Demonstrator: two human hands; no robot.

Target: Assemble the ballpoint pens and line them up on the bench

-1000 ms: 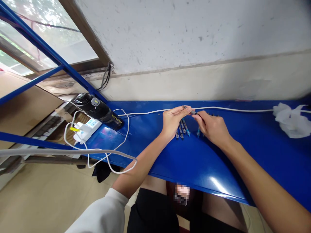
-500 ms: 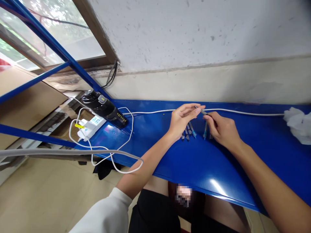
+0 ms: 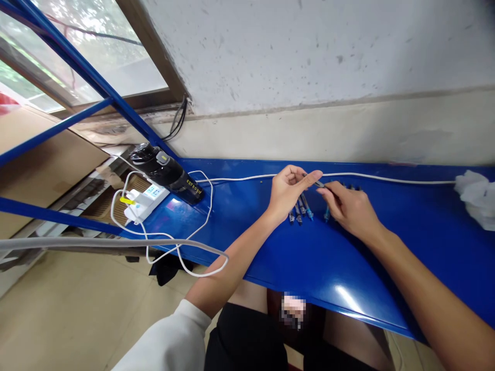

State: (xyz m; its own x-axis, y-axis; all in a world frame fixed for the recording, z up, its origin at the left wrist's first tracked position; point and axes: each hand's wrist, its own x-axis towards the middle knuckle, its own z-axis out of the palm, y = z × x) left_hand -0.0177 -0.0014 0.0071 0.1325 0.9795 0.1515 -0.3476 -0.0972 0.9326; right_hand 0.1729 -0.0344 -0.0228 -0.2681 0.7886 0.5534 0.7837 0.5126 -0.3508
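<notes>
Above the blue table [image 3: 309, 257], a thin dark pen-like piece [image 3: 318, 184] spans the gap between my two hands. My left hand [image 3: 290, 189] has its thumb and curled fingers closed on one end. The other end is pinched between the thumb and forefinger of my right hand [image 3: 346, 203]. Several slim clear and blue pen-like parts [image 3: 308, 208] lie on the table just under my left hand. Another blue-tipped part [image 3: 327, 213] lies partly hidden by my right hand, and small dark ends show behind its knuckles.
A black bottle [image 3: 170, 175] lies at the left near a white power strip [image 3: 145, 205] and looped white cable [image 3: 211, 196]. The cable runs along the table's back. Crumpled white plastic [image 3: 477, 198] sits far right. A blue frame [image 3: 127, 116] rises at the left.
The fingers of my left hand have curled in round the piece. My right hand has shifted slightly, with its fingertips nearer the piece's middle, and dark ends now show behind it.
</notes>
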